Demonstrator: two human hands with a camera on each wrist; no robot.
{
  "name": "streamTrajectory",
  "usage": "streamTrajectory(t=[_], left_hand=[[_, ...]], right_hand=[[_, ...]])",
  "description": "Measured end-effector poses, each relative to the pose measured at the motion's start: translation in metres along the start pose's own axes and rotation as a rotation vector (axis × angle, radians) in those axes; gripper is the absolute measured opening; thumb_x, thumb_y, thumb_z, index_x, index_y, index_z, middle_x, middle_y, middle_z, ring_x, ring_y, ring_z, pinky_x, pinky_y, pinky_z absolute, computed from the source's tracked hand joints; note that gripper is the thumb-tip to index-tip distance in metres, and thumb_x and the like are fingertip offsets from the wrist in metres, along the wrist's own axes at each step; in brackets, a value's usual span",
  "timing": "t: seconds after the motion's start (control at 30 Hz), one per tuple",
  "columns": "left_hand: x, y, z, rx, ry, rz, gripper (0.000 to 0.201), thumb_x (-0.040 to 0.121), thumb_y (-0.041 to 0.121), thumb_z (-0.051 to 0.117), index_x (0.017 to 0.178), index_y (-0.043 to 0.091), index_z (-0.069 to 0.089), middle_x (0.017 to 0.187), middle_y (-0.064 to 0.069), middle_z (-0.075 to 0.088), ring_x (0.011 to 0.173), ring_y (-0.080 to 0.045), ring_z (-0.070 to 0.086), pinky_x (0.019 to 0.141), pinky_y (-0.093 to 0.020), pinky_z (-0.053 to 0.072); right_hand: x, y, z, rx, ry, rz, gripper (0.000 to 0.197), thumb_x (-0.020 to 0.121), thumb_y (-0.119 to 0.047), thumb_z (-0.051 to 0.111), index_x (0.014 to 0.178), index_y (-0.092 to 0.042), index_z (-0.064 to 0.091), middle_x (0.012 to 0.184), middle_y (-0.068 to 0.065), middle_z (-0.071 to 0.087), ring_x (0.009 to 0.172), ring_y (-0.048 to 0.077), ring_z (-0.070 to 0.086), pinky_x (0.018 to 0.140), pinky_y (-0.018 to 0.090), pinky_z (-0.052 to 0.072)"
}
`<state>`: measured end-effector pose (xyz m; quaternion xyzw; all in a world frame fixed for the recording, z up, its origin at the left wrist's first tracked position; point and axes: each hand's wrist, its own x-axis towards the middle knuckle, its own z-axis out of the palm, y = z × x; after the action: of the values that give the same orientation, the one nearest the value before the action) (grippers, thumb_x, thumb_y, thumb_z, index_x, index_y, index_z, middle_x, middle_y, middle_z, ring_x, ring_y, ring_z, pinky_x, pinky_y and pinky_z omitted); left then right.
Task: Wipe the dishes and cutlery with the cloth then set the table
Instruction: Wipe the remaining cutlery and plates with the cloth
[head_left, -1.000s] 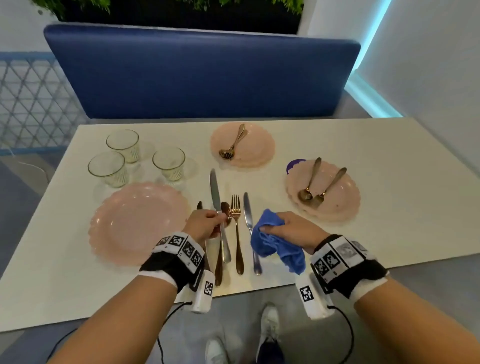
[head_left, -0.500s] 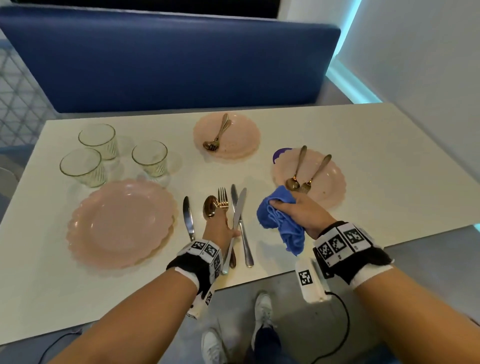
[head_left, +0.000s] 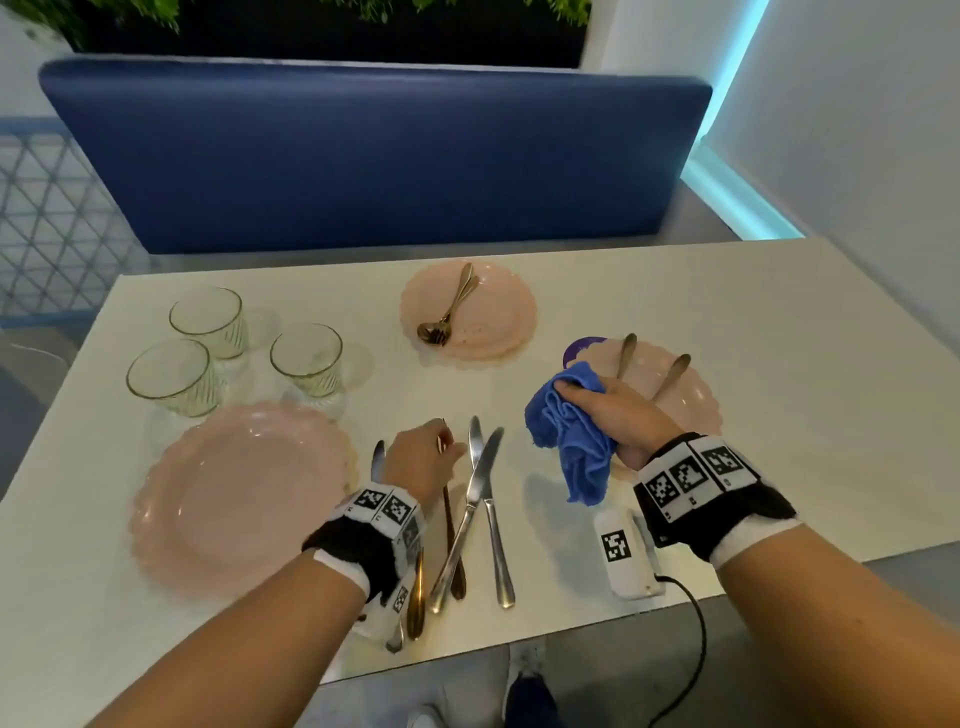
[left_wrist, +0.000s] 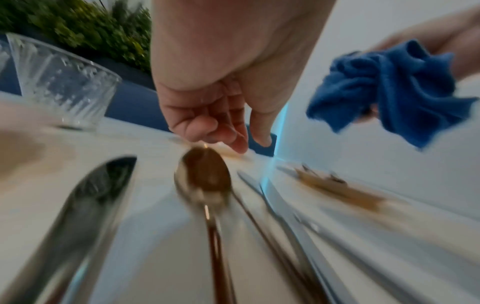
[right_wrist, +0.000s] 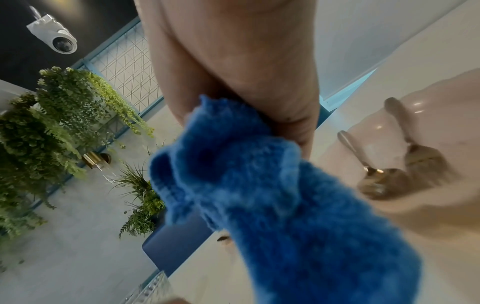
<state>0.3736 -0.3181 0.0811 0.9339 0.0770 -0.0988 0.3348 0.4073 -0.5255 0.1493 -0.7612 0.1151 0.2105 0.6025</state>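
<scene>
The right hand (head_left: 615, 415) clenches a crumpled blue cloth (head_left: 569, 436) in its fingers (right_wrist: 298, 131), holding it above the near left edge of a pink scalloped plate (head_left: 691, 400) on the right of the white bench (head_left: 779, 415); a loose end of the cloth hangs down toward the bench. That plate carries a gold spoon (right_wrist: 363, 162) and a gold fork (right_wrist: 420, 152) lying side by side (their heads point toward the near side).

The left hand (head_left: 421, 460) hovers low over the cutlery laid out at the near middle of the bench. Its fingers (left_wrist: 221, 125) are loosely curled and grasp nothing, their tips just above the bowl of a gold tablespoon (left_wrist: 205, 179). Just left of that spoon lies a silver knife (left_wrist: 85, 207). Just right of the hand two more silver knives lie on the bench, one (head_left: 462, 519) tilted so that its blade crosses over the other (head_left: 491, 525).

A large pink plate (head_left: 244, 493) sits on the near left, and three clear ribbed glasses (head_left: 208, 317) stand in a cluster beyond it. A third pink plate (head_left: 488, 322) at the far middle holds a gold spoon and fork pair (head_left: 449, 312). A blue upholstered seat back (head_left: 363, 156) runs behind the bench.
</scene>
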Motion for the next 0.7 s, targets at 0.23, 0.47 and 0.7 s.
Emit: streamTrajectory(t=[0.23, 0.47, 0.7], left_hand=[[0.137, 0.04, -0.063, 0.079, 0.152, -0.064, 0.023, 0.089, 0.018, 0.059, 0.101, 0.004, 0.073, 0.103, -0.015, 0.071, 0.095, -0.028, 0.063, 0.083, -0.031, 0.047], [0.248, 0.075, -0.059, 0.234, 0.009, -0.221, 0.027, 0.09, 0.024, 0.059, 0.106, 0.004, 0.066, 0.107, -0.012, 0.067, 0.101, -0.03, 0.063, 0.088, -0.035, 0.05], [0.304, 0.071, -0.024, 0.444, -0.141, -0.345, 0.061, 0.056, 0.036, 0.086, 0.104, 0.008, 0.06, 0.088, -0.007, 0.065, 0.081, -0.027, 0.065, 0.08, -0.039, 0.055]], right_hand=[[0.067, -0.041, -0.029, 0.05, -0.049, 0.02, 0.02, 0.093, -0.03, 0.056, 0.095, -0.011, 0.062, 0.09, 0.011, 0.067, 0.08, 0.022, 0.063, 0.07, 0.03, 0.051], [0.138, -0.061, -0.058, -0.036, -0.122, 0.032, 0.033, 0.092, -0.033, 0.056, 0.108, -0.006, 0.064, 0.098, 0.014, 0.069, 0.084, 0.024, 0.065, 0.073, 0.029, 0.052], [0.182, -0.064, -0.071, -0.06, -0.169, 0.051, 0.028, 0.092, -0.032, 0.056, 0.102, -0.007, 0.065, 0.098, 0.015, 0.069, 0.084, 0.024, 0.064, 0.074, 0.029, 0.052]])
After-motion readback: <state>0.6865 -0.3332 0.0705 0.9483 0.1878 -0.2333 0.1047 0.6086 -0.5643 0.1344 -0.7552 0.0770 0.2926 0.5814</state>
